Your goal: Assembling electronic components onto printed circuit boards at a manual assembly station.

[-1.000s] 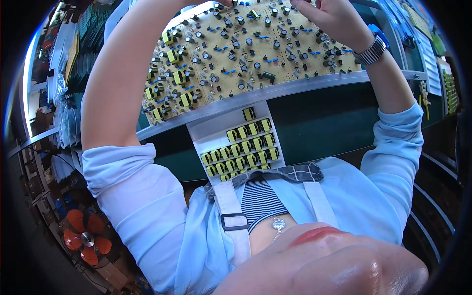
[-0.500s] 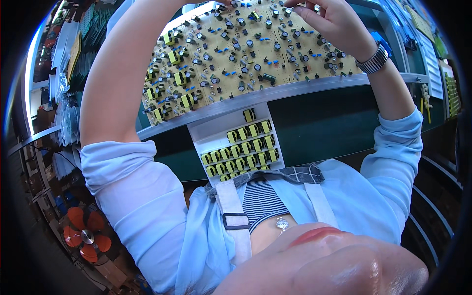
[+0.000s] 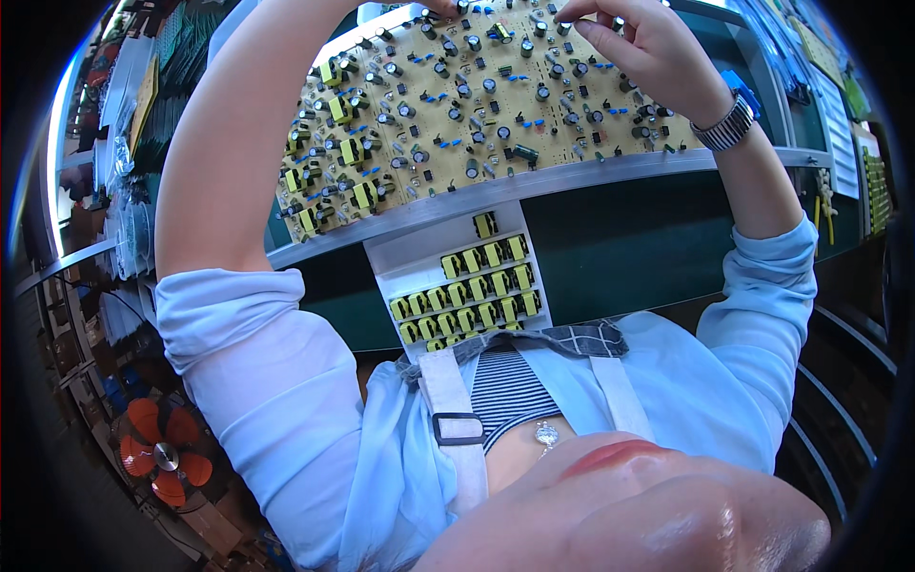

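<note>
A large tan circuit board panel [image 3: 448, 124] stretches across the bench in front of me, crowded with dark capacitors, small blue parts and several yellow transformers [image 3: 351, 151] along its left side. My right hand [image 3: 640, 43] reaches over the far right part of the panel. Its thumb and index finger are apart, with their tips close to a dark capacitor [image 3: 564, 29]; whether they touch it I cannot tell. Only a bit of my left hand [image 3: 440, 8] shows at the top edge, near the panel's far side, and its fingertips are cut off.
A white tray [image 3: 405, 257] with rows of yellow transformers sits between me and the panel. A metal rail [image 3: 572, 172] runs along the panel's near edge. An orange fan [image 3: 166, 456] stands low on the left, below shelves of stacked boards [image 3: 186, 76].
My right hand has come slightly nearer, its fingertips showing a little lower. The panel appears shifted slightly to the right. The tray's contents look the same.
</note>
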A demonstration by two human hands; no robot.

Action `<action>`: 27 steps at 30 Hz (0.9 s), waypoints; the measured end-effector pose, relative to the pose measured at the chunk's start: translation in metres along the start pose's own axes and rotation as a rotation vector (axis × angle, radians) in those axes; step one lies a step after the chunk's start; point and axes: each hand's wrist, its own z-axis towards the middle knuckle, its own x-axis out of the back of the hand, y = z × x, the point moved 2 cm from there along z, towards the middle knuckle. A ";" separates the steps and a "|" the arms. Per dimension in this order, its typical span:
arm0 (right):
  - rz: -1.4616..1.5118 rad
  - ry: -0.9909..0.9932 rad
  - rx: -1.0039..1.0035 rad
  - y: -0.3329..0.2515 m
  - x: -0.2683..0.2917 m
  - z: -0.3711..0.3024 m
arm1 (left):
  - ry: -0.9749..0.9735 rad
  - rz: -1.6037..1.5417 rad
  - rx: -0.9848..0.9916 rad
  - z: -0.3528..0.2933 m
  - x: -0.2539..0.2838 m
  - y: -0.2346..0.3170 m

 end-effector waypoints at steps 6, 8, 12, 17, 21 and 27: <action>-0.368 -0.197 -0.348 -0.025 0.007 0.007 | -0.011 -0.009 0.007 -0.005 -0.001 -0.005; -0.356 -0.200 -0.380 -0.025 0.008 0.005 | 0.013 -0.021 -0.016 -0.003 -0.001 -0.005; -0.350 -0.202 -0.382 -0.035 0.008 0.009 | 0.003 -0.081 -0.011 -0.002 -0.004 -0.009; 0.164 0.063 0.238 0.003 -0.002 0.000 | 0.147 -0.627 -0.635 -0.007 -0.011 -0.039; -0.339 -0.226 -0.339 -0.037 0.003 0.010 | 0.038 -0.209 -0.017 -0.012 -0.005 -0.014; -0.151 -0.117 -0.167 -0.020 -0.004 0.011 | 0.029 -0.019 0.072 -0.014 0.002 0.008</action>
